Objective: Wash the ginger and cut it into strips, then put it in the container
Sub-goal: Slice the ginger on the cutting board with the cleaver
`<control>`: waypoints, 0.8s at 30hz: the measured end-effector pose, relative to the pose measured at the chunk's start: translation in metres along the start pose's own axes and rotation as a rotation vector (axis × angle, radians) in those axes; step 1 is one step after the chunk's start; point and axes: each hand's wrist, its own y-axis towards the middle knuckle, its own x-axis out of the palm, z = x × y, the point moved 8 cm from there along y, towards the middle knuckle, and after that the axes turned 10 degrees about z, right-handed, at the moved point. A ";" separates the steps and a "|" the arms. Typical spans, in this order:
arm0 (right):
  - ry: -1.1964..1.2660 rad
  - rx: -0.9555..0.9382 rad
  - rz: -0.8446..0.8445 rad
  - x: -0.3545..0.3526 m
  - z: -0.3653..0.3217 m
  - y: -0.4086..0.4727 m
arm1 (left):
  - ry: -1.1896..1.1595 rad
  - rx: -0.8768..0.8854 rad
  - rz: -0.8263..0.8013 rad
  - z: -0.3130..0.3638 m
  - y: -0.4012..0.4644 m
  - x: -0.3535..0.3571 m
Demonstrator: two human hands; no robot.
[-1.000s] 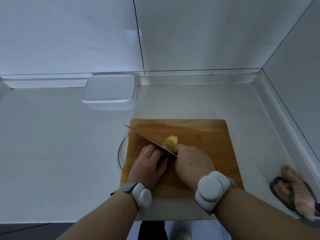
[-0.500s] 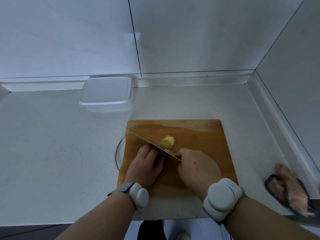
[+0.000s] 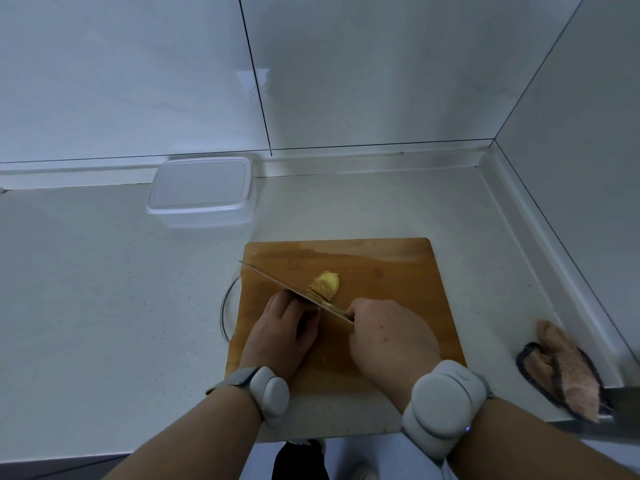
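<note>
A wooden cutting board (image 3: 391, 271) lies on the white counter. On it sits a small pile of yellow ginger slices (image 3: 324, 285), just beyond the blade of a knife (image 3: 277, 284). My right hand (image 3: 388, 337) grips the knife handle, and the blade runs diagonally to the upper left. My left hand (image 3: 282, 336) is on the near side of the blade with its fingers curled down, knuckles against the steel, holding the uncut ginger, which is hidden beneath them. A clear plastic container (image 3: 201, 192) stands at the back left by the wall.
A thin glass rim (image 3: 224, 306) sticks out from under the board's left edge. A pink, dark-edged furry cloth (image 3: 564, 372) lies at the counter's front right. Walls meet in a corner at the back right. The counter's front edge runs just below my wrists.
The knife and my right hand have shifted slightly toward me along the cut. My left hand stays curled beside the blade. The view has tilted a little.
</note>
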 end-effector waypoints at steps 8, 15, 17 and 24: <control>-0.021 0.012 -0.016 -0.002 -0.002 0.004 | -0.009 0.010 0.001 0.001 0.001 -0.001; -0.029 0.020 -0.062 -0.001 -0.003 0.003 | 0.019 0.014 0.003 0.002 0.002 -0.002; -0.030 0.020 -0.067 -0.002 -0.004 0.003 | 0.024 0.013 0.001 0.002 0.002 -0.002; -0.020 0.033 -0.073 -0.003 -0.006 0.003 | 0.001 0.015 0.011 0.003 0.002 -0.003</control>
